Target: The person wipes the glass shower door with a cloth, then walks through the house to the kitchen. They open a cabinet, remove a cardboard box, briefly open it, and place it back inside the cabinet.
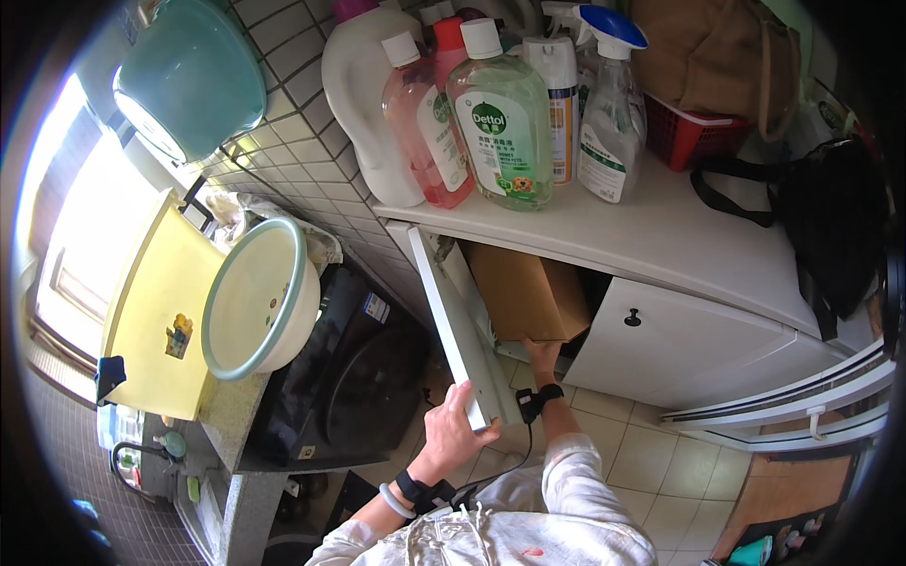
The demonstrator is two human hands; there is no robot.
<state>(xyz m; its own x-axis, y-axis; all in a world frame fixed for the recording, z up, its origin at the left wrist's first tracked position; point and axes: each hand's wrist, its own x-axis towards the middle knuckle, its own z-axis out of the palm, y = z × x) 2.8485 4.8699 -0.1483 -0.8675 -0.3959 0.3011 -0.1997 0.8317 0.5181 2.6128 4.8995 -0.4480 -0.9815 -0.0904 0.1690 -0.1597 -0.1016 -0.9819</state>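
My left hand point(453, 429) grips the lower free edge of a white cabinet door point(460, 339), which stands swung out from the cabinet. Inside the doorway is a brown cardboard box point(527, 290), tilted, its front lower edge reaching the opening. My right hand point(543, 355) is at that edge, thumb against the box and the other fingers hidden beneath it. A second white door point(658, 347) with a black knob point(633, 317) is closed, to the right of the box.
On the cabinet top point(679, 219) stand a green Dettol bottle point(502, 127), a spray bottle point(612, 134), a red basket point(690, 134) and a black bag point(835, 219). Left are a black front-loading washing machine point(375, 382), a round basin point(255, 304) and a yellow tub point(156, 311).
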